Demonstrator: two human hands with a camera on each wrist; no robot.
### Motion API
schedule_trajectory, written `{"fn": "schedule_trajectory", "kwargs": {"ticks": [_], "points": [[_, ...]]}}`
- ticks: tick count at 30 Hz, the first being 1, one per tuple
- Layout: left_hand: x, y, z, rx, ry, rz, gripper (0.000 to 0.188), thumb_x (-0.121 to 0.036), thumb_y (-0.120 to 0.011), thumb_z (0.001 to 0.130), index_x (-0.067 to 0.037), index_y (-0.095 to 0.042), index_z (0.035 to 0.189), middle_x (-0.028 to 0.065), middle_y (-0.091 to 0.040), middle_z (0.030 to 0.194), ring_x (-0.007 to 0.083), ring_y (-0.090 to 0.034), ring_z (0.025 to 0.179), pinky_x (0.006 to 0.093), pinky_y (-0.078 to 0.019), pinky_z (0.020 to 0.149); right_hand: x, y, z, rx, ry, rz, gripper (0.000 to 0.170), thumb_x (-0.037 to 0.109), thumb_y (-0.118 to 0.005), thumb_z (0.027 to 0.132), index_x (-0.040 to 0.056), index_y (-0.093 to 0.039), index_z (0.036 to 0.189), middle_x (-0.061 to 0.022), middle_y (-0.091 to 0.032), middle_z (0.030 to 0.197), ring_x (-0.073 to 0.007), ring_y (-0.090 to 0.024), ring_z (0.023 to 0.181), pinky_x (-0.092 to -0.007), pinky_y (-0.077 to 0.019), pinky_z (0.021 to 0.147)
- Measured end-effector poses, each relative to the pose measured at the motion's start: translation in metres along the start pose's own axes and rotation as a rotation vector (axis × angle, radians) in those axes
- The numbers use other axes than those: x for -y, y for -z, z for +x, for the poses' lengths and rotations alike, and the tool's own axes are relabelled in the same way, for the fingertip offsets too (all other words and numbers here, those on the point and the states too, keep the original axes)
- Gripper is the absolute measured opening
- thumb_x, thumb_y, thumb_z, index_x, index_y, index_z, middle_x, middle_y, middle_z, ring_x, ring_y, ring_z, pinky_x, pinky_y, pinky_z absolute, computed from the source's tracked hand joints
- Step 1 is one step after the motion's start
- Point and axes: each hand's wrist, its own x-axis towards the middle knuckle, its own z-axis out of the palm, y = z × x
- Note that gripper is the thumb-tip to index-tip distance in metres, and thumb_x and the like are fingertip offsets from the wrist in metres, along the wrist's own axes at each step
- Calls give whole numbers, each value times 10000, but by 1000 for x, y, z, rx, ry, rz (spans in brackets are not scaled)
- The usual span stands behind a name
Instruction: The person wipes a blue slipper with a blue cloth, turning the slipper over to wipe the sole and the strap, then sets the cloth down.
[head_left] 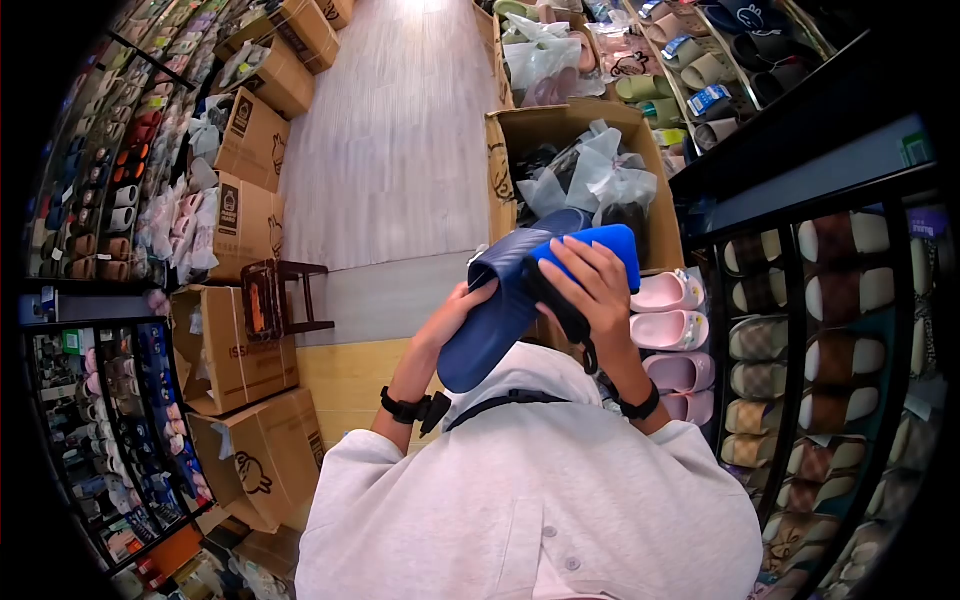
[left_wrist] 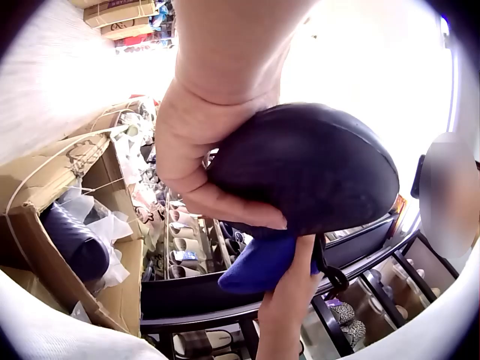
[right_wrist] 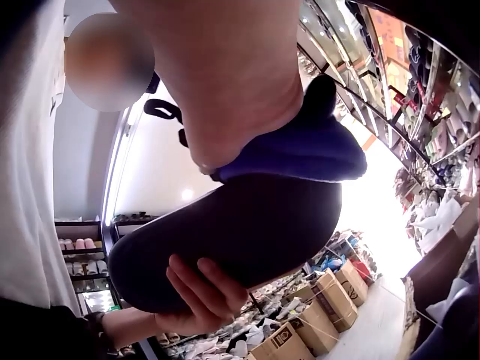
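Note:
A navy slide sandal (head_left: 488,335) is held tilted in front of the body. My left hand (head_left: 460,315) grips its side, thumb on top and fingers beneath; the left wrist view shows the fingers curled against the smooth dark sole (left_wrist: 307,169). My right hand (head_left: 595,290) holds a soft blue pad (head_left: 622,256) with a black strap and a dangling loop (head_left: 590,357). In the right wrist view the blue pad (right_wrist: 300,154) lies against the sandal's upper side.
An open carton (head_left: 662,200) with plastic-wrapped footwear stands ahead. Pink clogs (head_left: 668,330) and racks of slippers (head_left: 835,320) line the right. More cartons (head_left: 240,340) and a dark wooden stool (head_left: 290,300) are along the left. A walkway floor (head_left: 385,150) runs between.

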Motion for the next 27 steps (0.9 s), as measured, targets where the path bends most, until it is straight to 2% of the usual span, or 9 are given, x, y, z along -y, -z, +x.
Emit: {"fn": "schedule_trajectory", "kwargs": {"ticks": [4,8,9,12,15,16,19,24,27], "points": [[2,-4,2,-38,20,-31,556,-424,-699,1097,-6,-608,1451,108,-742,1270,170,-774,1015,310,-649,878,12,-5,-1,13,0,41,512,230,-895,860,105,-774,1341,-114,-721,1444,-327,-660,1350,-513,-498,1146],[-12,-18,-10,-88,54,-116,549,-420,-714,1084,-2,-601,1422,121,-741,1206,190,-781,979,333,-664,842,21,-8,-14,126,202,129,366,177,-655,995,156,-788,1335,-68,-727,1445,-261,-664,1362,-451,-509,1155],[-8,-16,-7,-109,34,-103,562,-425,-715,1082,4,-599,1427,128,-743,1211,194,-782,977,337,-665,838,18,-9,-16,122,236,153,378,161,-649,990,156,-783,1343,-60,-724,1454,-261,-667,1361,-440,-508,1160],[4,-6,-2,-80,6,-79,571,-434,-704,1089,13,-605,1431,133,-756,1213,194,-785,972,329,-659,846,2,-3,-13,144,229,77,377,182,-650,1001,149,-777,1356,-74,-721,1460,-265,-668,1365,-456,-496,1169],[-1,-6,-7,-58,47,-32,519,-377,-673,1106,-19,-578,1469,136,-740,1281,209,-784,1053,336,-664,897,0,-4,-5,15,-20,19,482,200,-852,887,119,-771,1355,-111,-721,1449,-314,-654,1371,-507,-479,1166],[-3,-10,-9,-79,33,-32,530,-379,-668,1109,-12,-569,1479,141,-746,1276,203,-791,1023,325,-667,882,-2,-8,-7,-5,-83,-6,537,204,-907,843,103,-768,1351,-117,-720,1447,-336,-649,1366,-512,-484,1158],[-13,-20,-14,-146,71,34,563,-450,-689,1099,15,-634,1412,113,-770,1200,187,-791,988,315,-652,861,11,-12,-6,-3,-71,24,524,207,-895,856,101,-767,1353,-116,-719,1446,-344,-650,1358,-514,-490,1151],[-13,-18,-14,-72,100,-75,548,-438,-692,1098,0,-630,1420,111,-768,1197,185,-790,980,325,-659,849,21,-13,-17,102,223,92,436,260,-819,928,147,-781,1347,-80,-723,1454,-271,-663,1366,-484,-492,1157],[-3,-12,-9,-96,84,-48,536,-434,-698,1095,-3,-642,1409,110,-772,1179,183,-791,946,319,-659,828,10,-7,-7,51,99,81,480,248,-846,901,137,-771,1362,-86,-721,1458,-285,-656,1375,-493,-487,1160]]}}
